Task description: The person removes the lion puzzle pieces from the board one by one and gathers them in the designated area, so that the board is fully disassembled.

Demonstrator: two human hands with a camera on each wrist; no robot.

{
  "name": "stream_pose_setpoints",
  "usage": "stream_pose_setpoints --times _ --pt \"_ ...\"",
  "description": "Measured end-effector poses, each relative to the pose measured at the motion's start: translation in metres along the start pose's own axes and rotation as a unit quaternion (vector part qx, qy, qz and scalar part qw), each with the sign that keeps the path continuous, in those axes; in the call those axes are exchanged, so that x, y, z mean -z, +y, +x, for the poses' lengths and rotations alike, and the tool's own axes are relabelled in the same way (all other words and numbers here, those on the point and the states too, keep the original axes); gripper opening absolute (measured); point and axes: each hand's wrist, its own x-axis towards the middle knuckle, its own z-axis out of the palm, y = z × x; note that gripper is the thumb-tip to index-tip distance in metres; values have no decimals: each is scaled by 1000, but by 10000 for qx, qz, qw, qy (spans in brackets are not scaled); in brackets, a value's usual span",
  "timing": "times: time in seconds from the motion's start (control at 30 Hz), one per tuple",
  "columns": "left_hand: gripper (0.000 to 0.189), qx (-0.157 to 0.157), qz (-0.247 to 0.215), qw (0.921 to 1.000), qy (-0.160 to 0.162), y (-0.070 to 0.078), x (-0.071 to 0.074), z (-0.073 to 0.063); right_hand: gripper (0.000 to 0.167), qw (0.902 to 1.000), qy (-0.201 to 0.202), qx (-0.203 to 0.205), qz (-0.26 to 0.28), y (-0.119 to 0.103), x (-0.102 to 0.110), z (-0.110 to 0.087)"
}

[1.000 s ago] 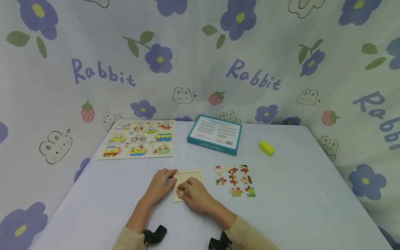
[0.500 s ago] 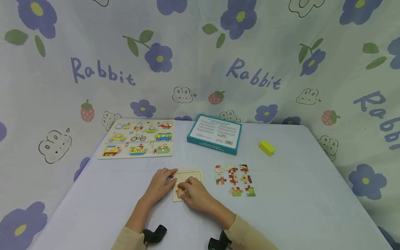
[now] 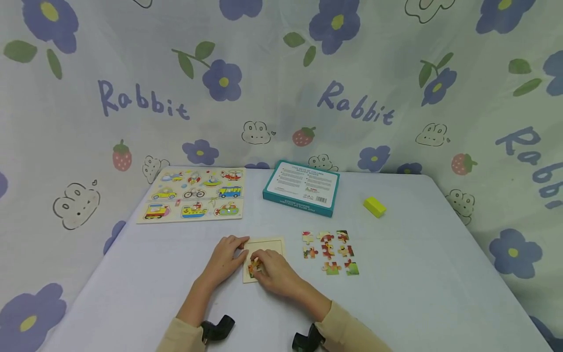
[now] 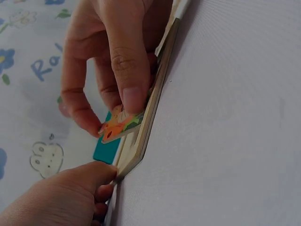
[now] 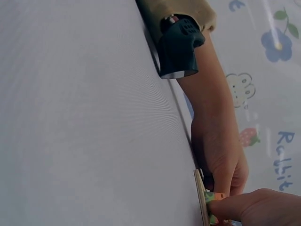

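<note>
My left hand [image 3: 226, 256] grips the left edge of a small wooden puzzle tray [image 3: 269, 244], and its thumb shows at the tray corner in the left wrist view. Over the tray's near left part, my right hand [image 3: 277, 274] pinches an orange and green jigsaw piece [image 4: 117, 129] between thumb and fingers. That piece is tilted against the tray edge [image 4: 149, 127] in the left wrist view. Part of the piece is covered by the right fingers in the head view. Several loose jigsaw pieces [image 3: 328, 251] lie in rows to the right of the tray.
Behind the hands at the left lies a vehicle picture board [image 3: 193, 194]. A teal box [image 3: 302, 188] sits at the back middle, with a yellow block [image 3: 375, 207] to its right. A printed cloth [image 3: 281, 73] hangs behind the white table [image 3: 418, 293].
The right fingers have shifted slightly, and more of the pinched jigsaw piece shows between them. The left hand stays on the tray edge. The loose pieces have not moved.
</note>
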Motion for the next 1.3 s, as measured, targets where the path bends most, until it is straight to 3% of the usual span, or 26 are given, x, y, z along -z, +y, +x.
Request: stream_pose_setpoints --times 0.33,0.57,0.87,1.1,1.3 --pt "34 43 -5 10000 -54 -3 -3 1 22 9951 -144 1 981 2 3 0" --pt "34 -25 35 10000 24 -3 -4 1 20 9933 -177 -52 1142 4 8 -2" --pt "34 74 69 9999 -44 -2 -2 0 17 9905 -74 -277 1347 -1 31 -1" --pt "34 129 43 9998 -122 -1 -1 0 20 9922 202 -255 1201 5 46 -4" --pt "36 162 23 9997 -164 -2 -1 0 23 9904 189 -556 1253 11 53 -9"
